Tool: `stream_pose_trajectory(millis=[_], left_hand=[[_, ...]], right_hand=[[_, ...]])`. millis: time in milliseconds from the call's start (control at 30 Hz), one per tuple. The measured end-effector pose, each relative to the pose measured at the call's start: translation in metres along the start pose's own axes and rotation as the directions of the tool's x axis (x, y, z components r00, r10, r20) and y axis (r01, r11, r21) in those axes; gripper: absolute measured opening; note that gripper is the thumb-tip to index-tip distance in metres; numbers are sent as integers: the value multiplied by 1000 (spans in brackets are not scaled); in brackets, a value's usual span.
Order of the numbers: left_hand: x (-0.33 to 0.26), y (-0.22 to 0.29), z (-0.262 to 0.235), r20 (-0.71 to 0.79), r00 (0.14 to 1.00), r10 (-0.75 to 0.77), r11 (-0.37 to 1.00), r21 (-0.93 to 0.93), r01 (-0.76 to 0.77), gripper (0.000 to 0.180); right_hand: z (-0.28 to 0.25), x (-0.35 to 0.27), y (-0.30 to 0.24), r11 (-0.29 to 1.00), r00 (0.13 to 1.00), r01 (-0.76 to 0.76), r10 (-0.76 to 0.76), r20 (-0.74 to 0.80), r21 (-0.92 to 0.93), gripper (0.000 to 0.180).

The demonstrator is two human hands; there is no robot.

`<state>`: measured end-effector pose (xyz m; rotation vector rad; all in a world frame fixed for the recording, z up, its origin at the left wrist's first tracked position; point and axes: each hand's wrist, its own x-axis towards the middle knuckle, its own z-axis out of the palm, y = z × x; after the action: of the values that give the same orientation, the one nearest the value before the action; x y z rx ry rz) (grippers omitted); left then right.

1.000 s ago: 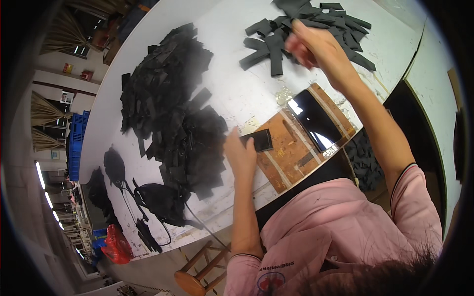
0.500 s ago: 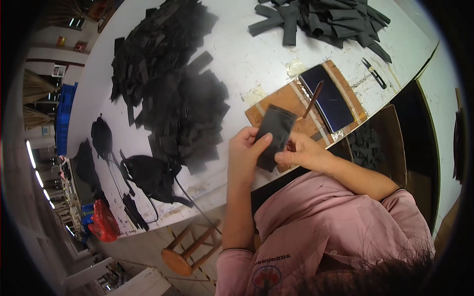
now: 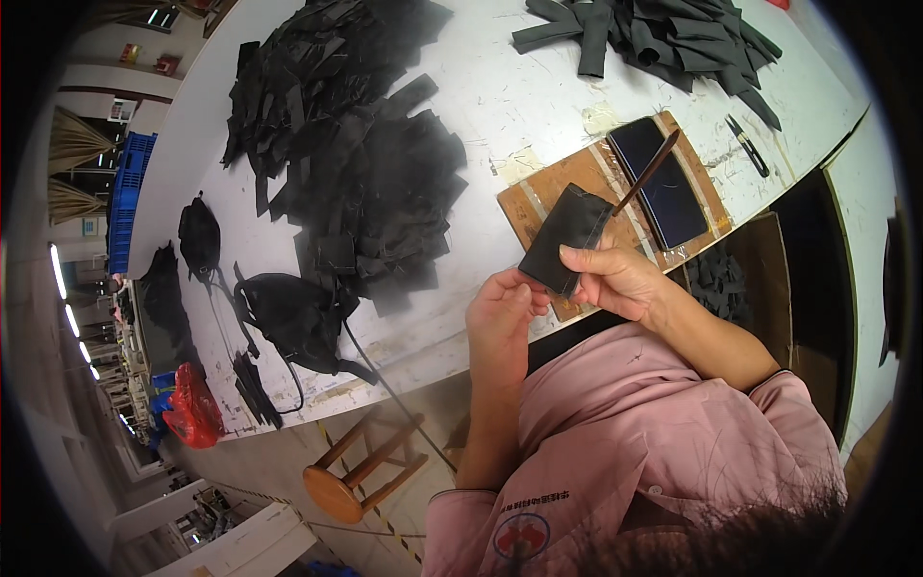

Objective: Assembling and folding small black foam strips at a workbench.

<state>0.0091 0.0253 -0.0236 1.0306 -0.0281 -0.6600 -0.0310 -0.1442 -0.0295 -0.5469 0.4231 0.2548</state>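
Observation:
A flat, rectangular black fabric piece with stitching along its edges is tilted between my hands, over the near part of a brown board. My right hand grips its lower right side, thumb pressed on top and fingers underneath. At its lower left corner, my left hand has its thumb and fingers pinched together against the edge. A thin brown rod slants from near the fabric piece's upper right corner across a dark-screened phone or tablet on the board. Where the rod's lower end rests is unclear.
Large piles of black fabric pieces cover the table's left side; another pile lies at the far right. A cutter knife lies right of the board. Black strapped items, a red bag and a wooden stool are left.
The fabric piece has turned clockwise. My right hand has moved its thumb onto the top face, while my left thumb has slid off to the lower left corner. The whole view has shifted slightly.

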Motion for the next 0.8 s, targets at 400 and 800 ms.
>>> stream_pose_trajectory(millis=[400,800], left_hand=[[0,2,3,-67,997,-32,997,63,36,17],[-2,-7,6,-232,950,210,900,426,-95,12]], right_hand=[[0,-2,2,993,1000,30,-29,5,-116,13],[-2,-4,4,-336,895,32,-409,177,-941,29]])
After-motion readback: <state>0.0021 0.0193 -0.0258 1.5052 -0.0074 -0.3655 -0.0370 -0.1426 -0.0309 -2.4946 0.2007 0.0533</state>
